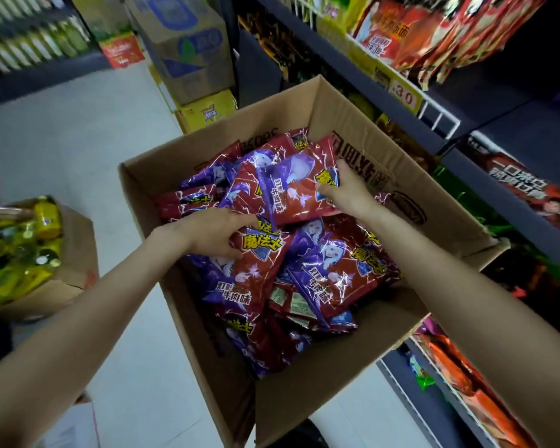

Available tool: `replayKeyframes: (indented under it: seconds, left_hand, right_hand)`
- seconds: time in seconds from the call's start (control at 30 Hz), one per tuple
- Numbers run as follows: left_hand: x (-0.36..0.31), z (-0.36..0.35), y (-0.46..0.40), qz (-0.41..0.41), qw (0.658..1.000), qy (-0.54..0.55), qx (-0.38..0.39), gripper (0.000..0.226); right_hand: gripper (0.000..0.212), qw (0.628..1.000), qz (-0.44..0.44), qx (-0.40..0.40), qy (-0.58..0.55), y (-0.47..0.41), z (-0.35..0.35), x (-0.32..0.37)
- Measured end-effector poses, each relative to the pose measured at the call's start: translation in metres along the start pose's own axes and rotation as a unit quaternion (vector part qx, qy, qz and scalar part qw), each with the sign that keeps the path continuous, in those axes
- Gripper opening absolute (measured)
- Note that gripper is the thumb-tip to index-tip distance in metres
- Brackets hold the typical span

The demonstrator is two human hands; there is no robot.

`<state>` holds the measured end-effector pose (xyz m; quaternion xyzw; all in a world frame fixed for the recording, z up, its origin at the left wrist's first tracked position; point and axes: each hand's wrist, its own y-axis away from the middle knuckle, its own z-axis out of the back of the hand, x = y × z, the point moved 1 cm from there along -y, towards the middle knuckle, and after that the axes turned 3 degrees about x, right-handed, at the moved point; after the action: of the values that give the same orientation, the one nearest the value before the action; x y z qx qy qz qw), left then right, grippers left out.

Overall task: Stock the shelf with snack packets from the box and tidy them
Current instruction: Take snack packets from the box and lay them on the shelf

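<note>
An open cardboard box (304, 392) sits on the floor in front of me, filled with several red and purple snack packets (337, 279). My right hand (346, 189) pinches the right edge of one packet (298, 192) and lifts it at the far side of the pile. My left hand (217, 234) is down in the pile, its fingers closed around the top of another packet (259, 257). The shelf (401, 92) with dark blue boards rises at the right, close beside the box.
Red packets (434, 30) hang on the upper shelf above a yellow price tag (401, 95). Orange packets (466, 383) lie on a low shelf. A second box of yellow-green bottles (20, 253) stands at the left. Stacked cartons (191, 53) stand behind on the pale floor.
</note>
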<state>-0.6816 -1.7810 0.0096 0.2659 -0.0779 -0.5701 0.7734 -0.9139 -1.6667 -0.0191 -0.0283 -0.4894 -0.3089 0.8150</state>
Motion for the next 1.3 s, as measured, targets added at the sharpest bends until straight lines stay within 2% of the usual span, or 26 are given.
replayKeyframes:
  seconds: [0.13,0.3,0.4,0.5,0.57,0.7,0.8,0.9,1.03,1.17,1.3]
  left_hand:
    - [-0.018,0.024,0.014,-0.003,0.997,-0.042,-0.071,0.059]
    - [-0.046,0.056,0.036,-0.063,0.972,-0.052,-0.218,0.055]
    - [-0.069,0.076,0.042,-0.098,0.954,-0.039,-0.281,0.049]
    - [-0.102,0.095,0.043,-0.111,0.943,0.002,-0.313,0.063]
    - [-0.128,0.104,0.043,-0.122,0.933,0.035,-0.338,0.064]
    - [-0.187,0.113,0.038,-0.157,0.89,0.129,-0.409,0.054]
    - [-0.236,0.112,0.029,-0.2,0.85,0.225,-0.433,0.043]
    - [-0.297,0.1,0.02,-0.227,0.822,0.304,-0.424,0.036]
    - [-0.386,0.078,0.01,-0.257,0.793,0.349,-0.427,0.033]
    - [-0.475,0.06,0.003,-0.278,0.768,0.367,-0.445,0.026]
    - [-0.557,0.055,-0.003,-0.322,0.762,0.307,-0.471,0.03]
  right_hand:
    - [0.048,0.991,0.094,-0.031,0.086,0.049,0.02,0.016]
    - [0.043,0.978,0.145,-0.111,0.102,0.118,0.066,0.024]
    - [0.038,0.974,0.148,-0.134,0.108,0.153,0.096,0.026]
    - [0.031,0.965,0.149,-0.176,0.127,0.192,0.124,0.023]
    - [0.031,0.96,0.141,-0.206,0.127,0.221,0.141,0.017]
    - [0.024,0.941,0.11,-0.292,0.13,0.292,0.177,-0.007]
    - [0.016,0.92,0.092,-0.369,0.096,0.354,0.203,-0.032]
    - [0.017,0.896,0.077,-0.436,0.039,0.421,0.228,-0.059]
    - [0.024,0.87,0.051,-0.489,0.022,0.51,0.254,-0.094]
    - [0.026,0.824,0.039,-0.555,0.108,0.587,0.274,-0.122]
    - [0.039,0.764,0.027,-0.598,0.239,0.642,0.306,-0.144]
